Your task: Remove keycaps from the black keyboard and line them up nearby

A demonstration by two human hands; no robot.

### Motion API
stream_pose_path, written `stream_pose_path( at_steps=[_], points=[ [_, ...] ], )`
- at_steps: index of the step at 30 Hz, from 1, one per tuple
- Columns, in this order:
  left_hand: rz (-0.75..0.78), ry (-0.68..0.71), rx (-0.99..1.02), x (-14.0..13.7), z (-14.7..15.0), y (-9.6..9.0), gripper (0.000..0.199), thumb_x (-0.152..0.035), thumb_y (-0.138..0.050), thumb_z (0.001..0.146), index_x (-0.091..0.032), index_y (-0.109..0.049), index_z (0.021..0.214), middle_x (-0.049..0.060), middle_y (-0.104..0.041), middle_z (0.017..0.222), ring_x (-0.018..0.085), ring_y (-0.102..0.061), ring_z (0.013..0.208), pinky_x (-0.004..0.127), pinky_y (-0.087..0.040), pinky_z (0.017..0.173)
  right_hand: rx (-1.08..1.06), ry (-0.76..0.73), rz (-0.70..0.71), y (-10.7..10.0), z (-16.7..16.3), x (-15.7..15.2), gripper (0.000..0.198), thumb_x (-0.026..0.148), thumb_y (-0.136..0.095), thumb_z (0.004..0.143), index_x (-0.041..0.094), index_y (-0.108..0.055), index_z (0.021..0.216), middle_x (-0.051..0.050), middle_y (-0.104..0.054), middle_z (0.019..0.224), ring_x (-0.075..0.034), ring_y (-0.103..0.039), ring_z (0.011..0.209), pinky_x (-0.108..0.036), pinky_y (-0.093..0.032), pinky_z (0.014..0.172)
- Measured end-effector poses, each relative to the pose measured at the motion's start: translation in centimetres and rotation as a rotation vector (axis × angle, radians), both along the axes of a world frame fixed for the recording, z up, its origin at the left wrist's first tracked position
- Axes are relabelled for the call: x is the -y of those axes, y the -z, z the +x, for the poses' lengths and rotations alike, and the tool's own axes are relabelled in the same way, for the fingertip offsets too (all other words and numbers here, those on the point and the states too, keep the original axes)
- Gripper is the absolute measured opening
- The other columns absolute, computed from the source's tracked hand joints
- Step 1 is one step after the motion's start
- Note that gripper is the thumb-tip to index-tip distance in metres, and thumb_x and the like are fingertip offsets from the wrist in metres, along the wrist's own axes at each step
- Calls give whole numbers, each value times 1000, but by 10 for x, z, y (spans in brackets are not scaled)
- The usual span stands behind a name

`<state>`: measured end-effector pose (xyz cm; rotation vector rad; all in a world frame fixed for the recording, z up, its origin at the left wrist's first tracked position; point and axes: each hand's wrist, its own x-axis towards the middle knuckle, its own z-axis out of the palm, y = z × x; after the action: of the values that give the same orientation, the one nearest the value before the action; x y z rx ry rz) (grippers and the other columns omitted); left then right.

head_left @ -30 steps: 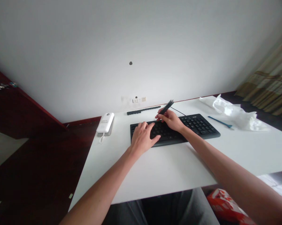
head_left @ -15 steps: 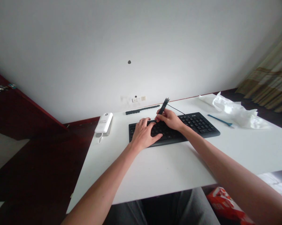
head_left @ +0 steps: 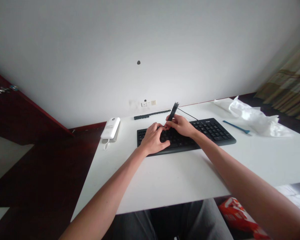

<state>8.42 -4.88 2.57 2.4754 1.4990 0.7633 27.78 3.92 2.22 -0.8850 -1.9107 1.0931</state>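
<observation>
My right grip (head_left: 181,126) holds a slim black tool (head_left: 174,111), lower end hidden; my left grip (head_left: 152,139), loosely spread, covers part of the keyboard (head_left: 213,130).

A plain whitish wall (head_left: 189,50), with sockets (head_left: 149,103) low down and a dark round hole (head_left: 138,62) higher up, rises behind the white tabletop (head_left: 179,180). Left, a dark red door (head_left: 15,113) adjoins dark, possibly wooden floor (head_left: 55,180); right hangs a banded curtain (head_left: 287,90).
</observation>
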Motion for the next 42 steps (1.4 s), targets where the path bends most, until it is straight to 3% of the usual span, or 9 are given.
stream_pose_path(
  at_steps=[5,12,17,30,39,42],
  points=[
    [43,-3,-36,4,1,0,49,-38,-70,82,-23,-62,128,11,-53,133,30,-47,134,49,-38,119,31,-32,16,-1,0,0,18,38,-66,92,22,-62,100,-5,-77,83,-25,-75,79,-40,-59,80],
    [91,-126,-180,17,5,-1,53,-48,-67,87,-33,-61,138,9,-51,143,36,-36,142,69,-15,122,33,-101,13,-10,-3,5,20,37,-64,90,22,-61,102,-5,-75,83,-24,-71,80,-40,-58,80],
    [102,-135,-197,20,5,-1,49,-50,-64,89,-34,-64,135,8,-51,146,35,-38,140,67,-18,122,63,-153,49,-13,-1,6,18,37,-63,91,22,-62,102,-4,-74,87,-23,-70,83,-38,-56,81],
    [128,-115,-178,20,4,2,48,-47,-64,91,-31,-65,136,9,-54,144,34,-43,136,64,-27,119,-33,-242,-91,-13,8,-1,29,44,-68,90,18,-59,101,-7,-73,86,-21,-67,81,-35,-54,77],
    [160,-110,-192,21,4,1,44,-46,-65,91,-29,-68,131,9,-56,140,34,-44,133,61,-30,118,184,-145,154,-17,2,9,19,36,-61,93,21,-63,106,-4,-76,90,-24,-70,86,-37,-53,81],
    [161,-104,-191,20,5,1,44,-46,-65,92,-28,-68,132,10,-56,139,34,-45,132,61,-31,117,174,-179,124,-18,4,8,20,36,-61,94,21,-63,107,-4,-76,91,-24,-71,87,-37,-53,81]
  ],
)
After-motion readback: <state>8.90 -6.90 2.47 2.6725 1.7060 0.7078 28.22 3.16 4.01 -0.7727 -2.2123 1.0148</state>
